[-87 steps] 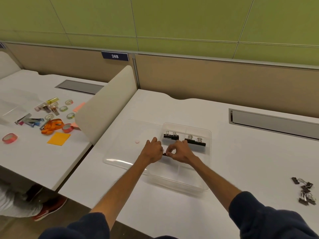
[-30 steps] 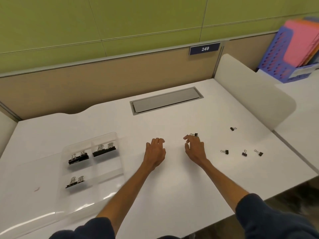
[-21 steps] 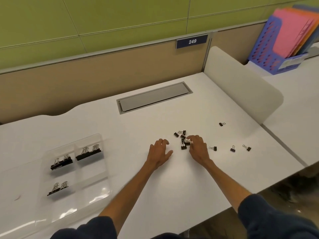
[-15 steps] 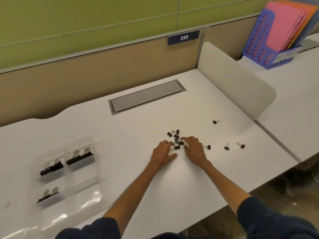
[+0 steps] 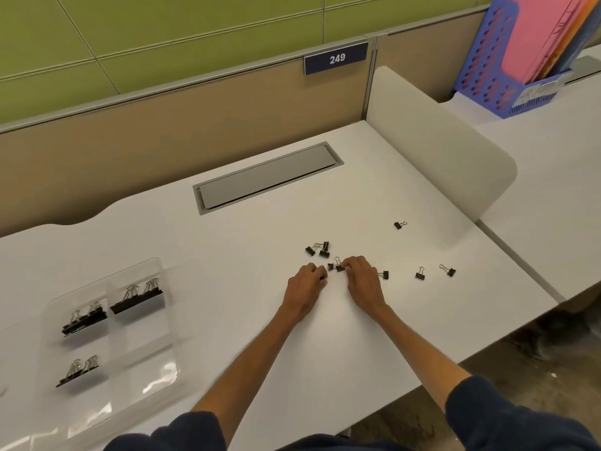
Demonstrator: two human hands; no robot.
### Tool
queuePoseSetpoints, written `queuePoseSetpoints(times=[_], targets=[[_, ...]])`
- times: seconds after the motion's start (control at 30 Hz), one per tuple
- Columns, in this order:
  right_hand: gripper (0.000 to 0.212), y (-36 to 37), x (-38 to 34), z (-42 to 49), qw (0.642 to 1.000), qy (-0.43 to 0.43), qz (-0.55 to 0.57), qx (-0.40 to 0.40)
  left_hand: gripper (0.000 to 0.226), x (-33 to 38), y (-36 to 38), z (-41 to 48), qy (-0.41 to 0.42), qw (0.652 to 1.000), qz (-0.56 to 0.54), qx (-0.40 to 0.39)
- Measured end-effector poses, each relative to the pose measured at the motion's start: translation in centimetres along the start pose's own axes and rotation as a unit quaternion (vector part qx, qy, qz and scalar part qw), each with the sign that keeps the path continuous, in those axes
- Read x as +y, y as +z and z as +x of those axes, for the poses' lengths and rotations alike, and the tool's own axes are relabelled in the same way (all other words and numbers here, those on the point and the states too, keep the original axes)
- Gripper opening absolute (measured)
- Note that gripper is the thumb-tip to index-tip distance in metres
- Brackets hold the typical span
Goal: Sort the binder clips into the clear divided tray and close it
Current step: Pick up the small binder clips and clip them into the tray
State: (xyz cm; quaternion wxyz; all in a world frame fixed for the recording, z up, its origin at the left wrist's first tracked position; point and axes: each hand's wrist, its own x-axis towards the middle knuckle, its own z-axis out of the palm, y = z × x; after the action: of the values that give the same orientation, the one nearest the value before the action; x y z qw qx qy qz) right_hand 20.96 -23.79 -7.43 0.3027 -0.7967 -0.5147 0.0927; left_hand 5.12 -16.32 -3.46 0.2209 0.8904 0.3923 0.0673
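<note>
Right hand (image 5: pixel 362 279) pinches small binder clips (image 5: pixel 336 266) at twelve o'clock; left hand (image 5: pixel 304 283) curls beside them, grip unclear, probably bunching them for one carry to the clear tray (image 5: pixel 157 262) at nine o'clock.

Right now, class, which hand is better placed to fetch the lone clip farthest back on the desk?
The right hand. That clip lies beyond it and to its right; the left hand sits farther off and would have to cross over.

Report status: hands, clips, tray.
Left hand and right hand on small clips, grip unclear. Clear tray open, large clips in three compartments. Stray clips right; nothing blocking.
</note>
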Motion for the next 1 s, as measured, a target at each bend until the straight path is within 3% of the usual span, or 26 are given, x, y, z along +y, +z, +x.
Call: queuePoseSetpoints(times=[0.2, 0.63, 0.87, 1.0], targets=[[0.017, 0.1, -0.1, -0.4, 1.0, -0.002, 0.015, -0.01, 0.019, -0.7, -0.5, -0.8, -0.019, 1.0, -0.022, 0.006], [0.006, 0.3, -0.8, -0.7, 1.0, 0.015, -0.023, -0.006, 0.012, -2.1, -1.2, -1.9, 0.001, 0.996, 0.081, 0.022], [0.034, -0.3, -1.8, -0.3, 0.995, 0.049, -0.051, -0.067, 0.016, -3.6, -1.8, -2.0, 0.006, 0.996, 0.083, 0.009], [0.037, -0.4, -1.9, -0.5, 0.997, 0.029, -0.015, -0.065, 0.018, -4.7, -2.5, -1.9, 0.01, 0.996, 0.086, -0.006]])
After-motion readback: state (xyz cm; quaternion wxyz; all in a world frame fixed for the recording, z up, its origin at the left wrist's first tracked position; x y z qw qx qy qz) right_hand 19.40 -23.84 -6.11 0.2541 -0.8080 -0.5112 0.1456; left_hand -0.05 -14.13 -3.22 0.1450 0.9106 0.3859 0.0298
